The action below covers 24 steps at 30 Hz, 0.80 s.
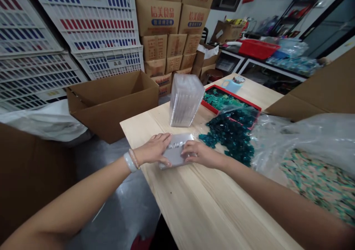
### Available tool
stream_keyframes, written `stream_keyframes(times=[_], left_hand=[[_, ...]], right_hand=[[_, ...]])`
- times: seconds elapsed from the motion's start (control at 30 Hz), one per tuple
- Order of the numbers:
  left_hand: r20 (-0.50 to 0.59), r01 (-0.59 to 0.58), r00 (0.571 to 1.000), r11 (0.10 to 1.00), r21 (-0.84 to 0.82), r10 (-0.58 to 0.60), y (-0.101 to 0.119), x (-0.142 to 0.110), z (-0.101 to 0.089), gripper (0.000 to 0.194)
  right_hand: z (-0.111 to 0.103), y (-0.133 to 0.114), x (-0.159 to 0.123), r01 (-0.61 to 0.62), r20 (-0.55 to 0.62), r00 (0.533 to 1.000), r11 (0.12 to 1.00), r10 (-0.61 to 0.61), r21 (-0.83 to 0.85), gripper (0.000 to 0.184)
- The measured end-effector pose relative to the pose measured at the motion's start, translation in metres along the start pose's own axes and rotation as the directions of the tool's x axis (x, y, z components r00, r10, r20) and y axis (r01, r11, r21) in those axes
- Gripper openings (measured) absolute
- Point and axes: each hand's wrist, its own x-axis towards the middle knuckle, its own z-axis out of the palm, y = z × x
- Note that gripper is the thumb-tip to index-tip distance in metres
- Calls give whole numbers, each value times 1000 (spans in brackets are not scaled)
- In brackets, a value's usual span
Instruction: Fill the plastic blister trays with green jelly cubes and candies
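A flat clear plastic box [175, 157] lies on the wooden table between my hands. My left hand [155, 149] spans its left side, fingers along the far part and thumb at the near edge. Across from it, my right hand [202, 154] has curled fingers closed at the box's right side; the fingertips touch its top. A row of small bright spots shows on the box, and I cannot tell whether they are contents or reflections. Just behind stands a stack of clear plastic boxes [185, 100]. Dark teal glossy pieces [229, 137] are heaped right of my right hand.
A red-rimmed tray [213, 109] holds green pieces, with a light blue mug [233, 84] behind it. Plastic sheeting [313, 132] and a bag of striped pieces [318, 185] lie at right. An open carton [113, 104] stands beyond the table's left edge, before stacked crates [97, 17].
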Motion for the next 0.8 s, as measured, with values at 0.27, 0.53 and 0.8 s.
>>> stream_keyframes(times=[0.27, 0.53, 0.8], left_hand=[[-2, -15, 1000, 1000, 20, 15, 5, -3, -2, 93], [-208, 7, 978, 999, -40, -15, 34, -13, 2, 59], [-221, -85, 975, 970, -229, 33, 34, -25, -32, 93]], right_hand=[[3, -20, -4, 41, 115, 993, 947, -4, -318, 12], [12, -59, 10, -16, 168, 975, 803, 144, -596, 18], [40, -71, -140, -88, 203, 937, 753, 285, -652, 19]])
